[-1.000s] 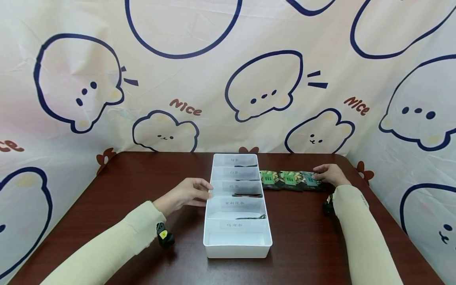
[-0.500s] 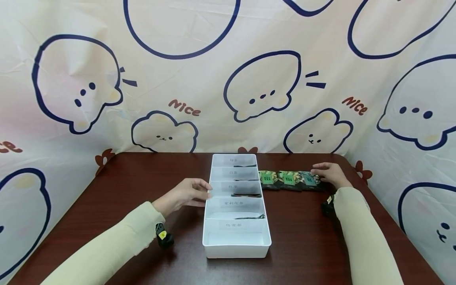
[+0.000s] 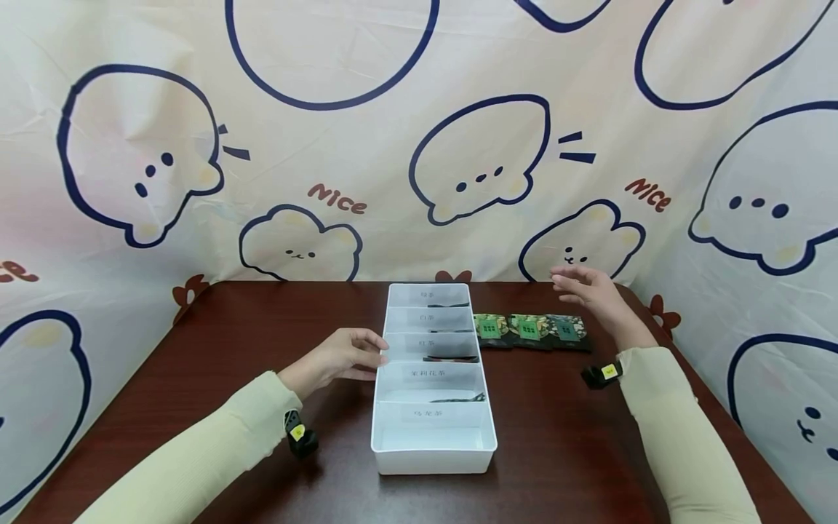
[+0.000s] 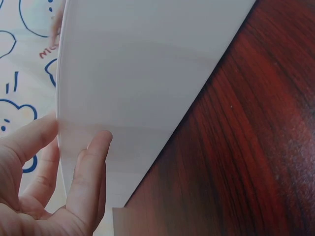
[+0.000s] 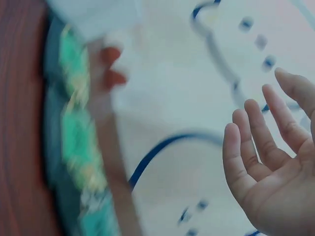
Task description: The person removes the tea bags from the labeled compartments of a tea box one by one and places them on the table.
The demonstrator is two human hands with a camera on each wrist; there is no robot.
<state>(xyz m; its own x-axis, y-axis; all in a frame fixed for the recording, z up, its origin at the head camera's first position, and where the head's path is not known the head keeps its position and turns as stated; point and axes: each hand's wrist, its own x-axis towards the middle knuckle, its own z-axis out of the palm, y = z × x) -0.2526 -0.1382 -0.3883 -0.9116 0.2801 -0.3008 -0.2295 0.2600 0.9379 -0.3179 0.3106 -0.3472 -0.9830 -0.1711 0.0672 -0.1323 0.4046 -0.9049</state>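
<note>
A long white divided box (image 3: 435,461) stands mid-table, its compartments carrying printed labels. Thin dark packet edges (image 3: 452,358) show in several of them; the front compartment shows none. My left hand (image 3: 340,354) is at the box's left side, fingers fairly straight, fingertips right at the rim and outer wall (image 4: 123,88). Right of the box, three tea sachets lie in an overlapping row: a green one (image 3: 491,329), another green one (image 3: 532,329) and a blue-green one (image 3: 568,331). Above and behind that last sachet my right hand (image 3: 592,295) is raised, holding nothing, fingers spread and relaxed.
The dark red wooden table (image 3: 262,466) runs back to a cream cloth backdrop (image 3: 386,145) printed with cartoon outlines. Each wrist wears a small black camera, the left one (image 3: 300,435) close to the tabletop and the right one (image 3: 601,375) below the raised hand.
My right hand has let go of the blue-green sachet and lifted up and back. The sachets, the box and my left hand stay where they were; the head view has shifted slightly.
</note>
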